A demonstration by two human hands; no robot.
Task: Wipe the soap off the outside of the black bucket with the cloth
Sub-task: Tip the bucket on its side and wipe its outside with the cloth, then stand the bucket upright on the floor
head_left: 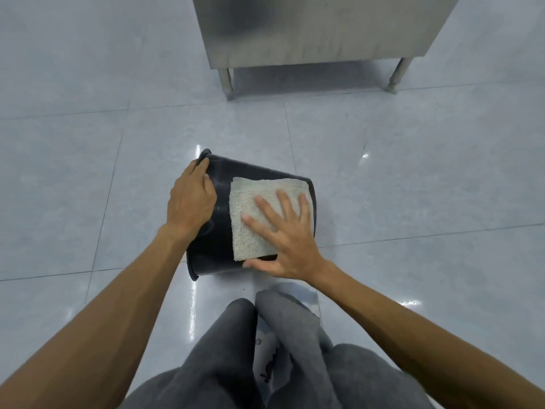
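**Wiping under way, much of the side left**

The black bucket (pixel 212 246) lay on its side on the tiled floor (pixel 88 178). The left hand (pixel 190 202) gripped its rim end. The right hand (pixel 287 240), fingers spread flat, pressed the cloth (pixel 250 208) on the upper wall. Faint soapy streaks showed beside the cloth; the underside was hidden, likely unwiped.
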